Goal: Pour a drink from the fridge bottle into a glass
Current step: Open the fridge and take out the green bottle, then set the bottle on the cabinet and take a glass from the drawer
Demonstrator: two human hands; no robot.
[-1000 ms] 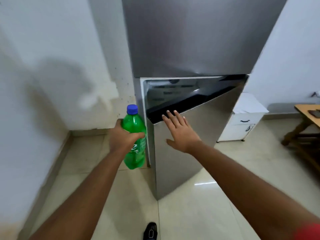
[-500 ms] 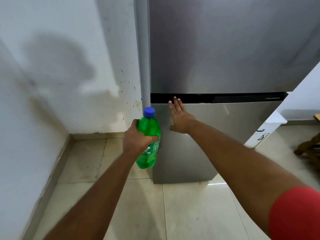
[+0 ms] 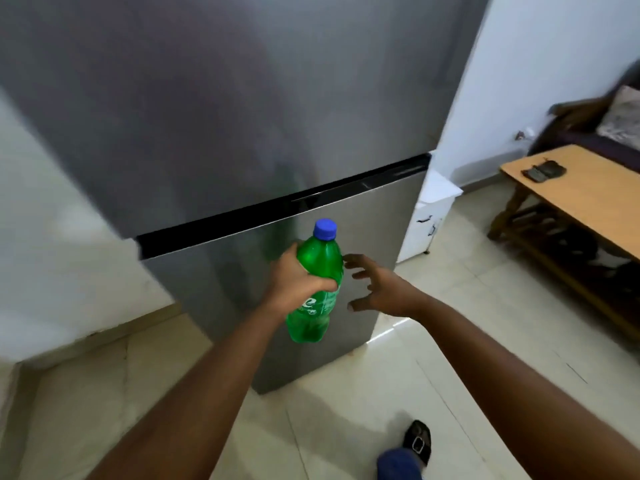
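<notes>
A green plastic bottle [image 3: 317,289] with a blue cap [image 3: 325,229] stands upright in the air in front of the grey fridge [image 3: 242,133]. My left hand [image 3: 294,280] is wrapped around its upper body. Just right of the bottle, my right hand [image 3: 379,289] hovers with fingers spread, off the fridge door and holding nothing. Both fridge doors are closed. No glass is in view.
A wooden table [image 3: 581,199] with a dark object [image 3: 543,170] on top stands at the right, a sofa [image 3: 606,123] behind it. A small white cabinet [image 3: 429,216] sits beside the fridge. White walls enclose the left. My foot in a sandal [image 3: 417,445] is on the tiled floor.
The lower fridge door went from ajar to closed under my right hand, which has since come off it. The view swung right; the bottle now sits in front of the door.
</notes>
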